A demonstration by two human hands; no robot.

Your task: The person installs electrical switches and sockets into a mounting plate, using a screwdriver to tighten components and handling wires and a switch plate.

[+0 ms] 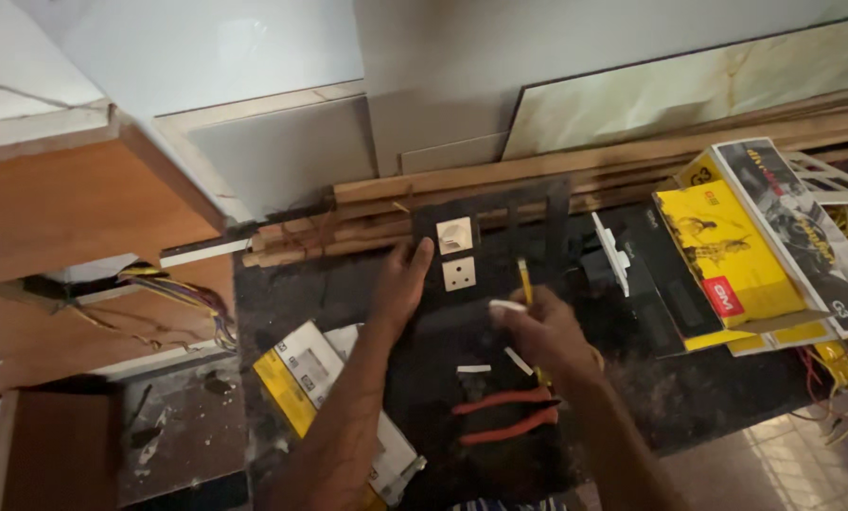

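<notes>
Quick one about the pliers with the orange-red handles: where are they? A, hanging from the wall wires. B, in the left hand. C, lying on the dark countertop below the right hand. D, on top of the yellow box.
C: the pliers lie on the dark countertop just below the right hand, which holds a yellow-handled tool instead.

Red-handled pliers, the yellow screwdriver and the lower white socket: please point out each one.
Red-handled pliers [504, 416], head view, on the two red handles.
Yellow screwdriver [523, 280], head view, on the yellow shaft above the right hand [542, 336].
Lower white socket [458, 273], head view, on the middle of its square face.
</notes>
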